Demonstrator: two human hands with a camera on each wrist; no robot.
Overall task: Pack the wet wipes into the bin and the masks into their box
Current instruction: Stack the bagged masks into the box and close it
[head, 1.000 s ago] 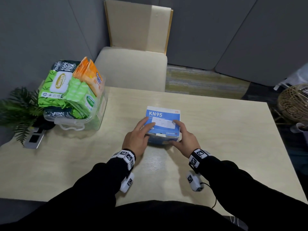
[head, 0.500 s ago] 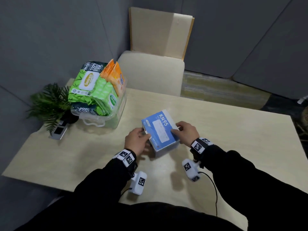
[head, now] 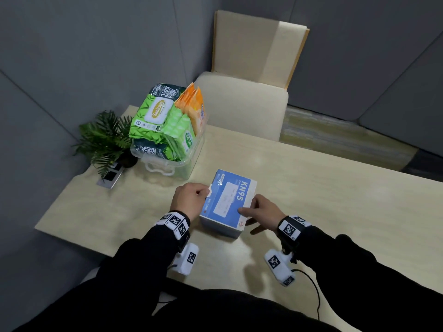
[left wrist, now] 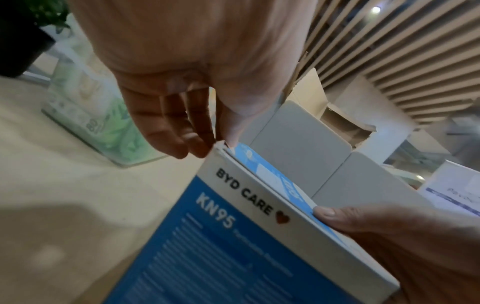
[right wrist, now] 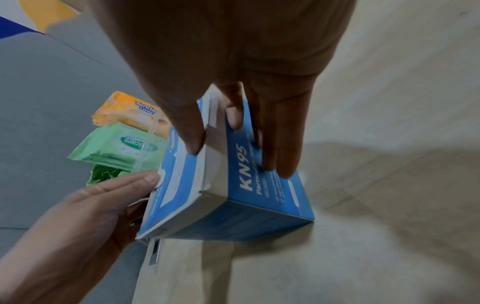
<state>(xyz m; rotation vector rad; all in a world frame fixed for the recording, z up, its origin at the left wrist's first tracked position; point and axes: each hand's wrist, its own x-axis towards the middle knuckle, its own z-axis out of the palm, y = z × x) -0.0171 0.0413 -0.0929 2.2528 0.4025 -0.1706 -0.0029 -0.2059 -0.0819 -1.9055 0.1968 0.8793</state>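
Blue-and-white cardboard KN95 mask box [head: 227,203] sits on the pale wooden table [head: 335,212], near the clear plastic bin [head: 191,161] stuffed with green and orange wet-wipe packs [head: 165,121]. Left hand [head: 190,198] pinches the box's lid tab; right hand [head: 262,212] grips its opposite side, thumb on top.

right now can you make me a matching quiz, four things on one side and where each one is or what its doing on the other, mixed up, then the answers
Things:
1. mask box
2. wet wipes
3. left hand
4. plant

Places or states:
A. stacked in the clear bin
B. at the table's far left corner, beside the bin
C. on the table between both hands, with the right hand holding its near side
D. pinching the white tab at the box's edge

Pairs: 1-C, 2-A, 3-D, 4-B
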